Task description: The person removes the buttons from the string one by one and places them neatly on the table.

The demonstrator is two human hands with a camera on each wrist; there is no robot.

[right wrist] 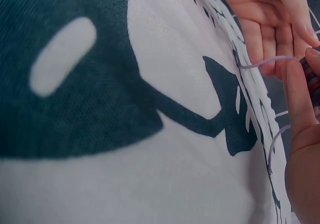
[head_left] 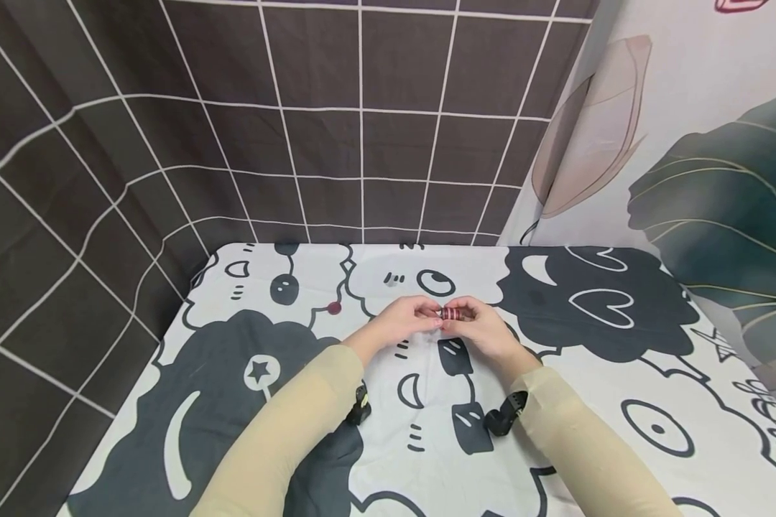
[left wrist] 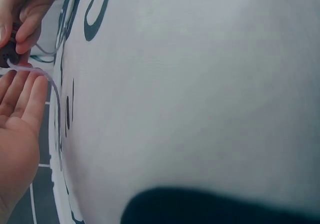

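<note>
Between the fingers and thumb of my right hand [head_left: 488, 334] I hold a small cylindrical bead [head_left: 451, 314] with dark and red stripes. Its end, dark with a hole, shows in the left wrist view. A thin lavender cord [left wrist: 52, 81] comes out of that hole and hangs down; another length of cord [right wrist: 274, 143] hangs near my right hand. My left hand [head_left: 404, 318] is close to the bead's left end. Its fingers [left wrist: 31, 101] are fairly straight, palm turned up, and the cord passes across their tips. The left thumb is near the bead's end.
A table is covered by a white cloth [head_left: 388, 438] with dark cartoon shapes. On it, left of my hands, is a small dark red round spot or bead [head_left: 334, 308]. Behind hangs a dark grid-patterned curtain [head_left: 401, 136]; a leaf-patterned curtain [head_left: 692, 79] is at right.
</note>
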